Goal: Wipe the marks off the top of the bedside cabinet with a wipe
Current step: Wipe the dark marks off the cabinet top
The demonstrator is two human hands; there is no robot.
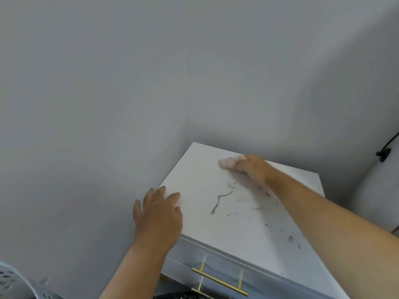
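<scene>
White bedside cabinet (194,212) in a corner of grey walls (108,83), seen from above. Top surface pale and flat, with dark grey marks (222,199) near its middle: one crooked line, some small specks above it and more smudges scattered toward the near right edge. Right hand (252,167) reaching across to the far side of the top, palm down, pressing a wipe (227,162) flat on the surface. Wipe pale, slightly pinkish, blurred, showing in front of the fingers (241,161) and partly hidden under them. Fingers of this hand bent over the wipe and holding it against the top; how tightly, cannot tell. Wipe beyond the marks, near the back edge, apart from the crooked line. Left hand (157,212) lying flat at the near left corner of the top, fingers spread and open, holding nothing, fingertips on the surface and palm over the edge. Both forearms bare. Below the front edge, a drawer front with a brass bar handle (220,279). At the lower left corner, part of a white perforated basket (8,281). At the right edge, a black cable (386,147) on the wall.
</scene>
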